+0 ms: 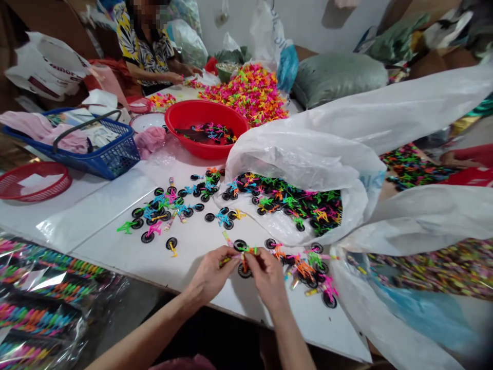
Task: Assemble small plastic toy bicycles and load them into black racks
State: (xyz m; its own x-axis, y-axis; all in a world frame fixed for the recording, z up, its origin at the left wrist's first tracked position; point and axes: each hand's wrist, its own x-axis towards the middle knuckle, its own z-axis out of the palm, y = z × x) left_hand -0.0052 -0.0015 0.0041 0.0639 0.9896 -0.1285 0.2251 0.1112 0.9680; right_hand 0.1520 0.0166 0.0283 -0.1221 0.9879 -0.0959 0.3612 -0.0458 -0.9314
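Note:
Near the front edge of the white table (pixel 127 257), my left hand (pixel 211 271) pinches a small yellow-green piece. My right hand (pixel 265 272), its fingertips almost touching the left ones, is closed on a green toy bike part with black wheels (pixel 241 245). An orange part with a black wheel (pixel 244 269) shows just below the fingertips. Loose toy bikes (pixel 306 270) in orange, green and pink lie to the right, some beside small patterned tubes. Another loose group (pixel 154 210) is at the left. Behind my hands, a white plastic bag (pixel 292 154) lies open with many toy bikes inside.
A red basin (pixel 208 110) holds more parts, with a colourful heap (pixel 250 92) behind it. A blue basket (pixel 100 146) and red tray (pixel 34 182) stand left. Another person (pixel 146 46) works at the back; someone's arm (pixel 470 154) shows right. Packed toys (pixel 38 308) lie lower left.

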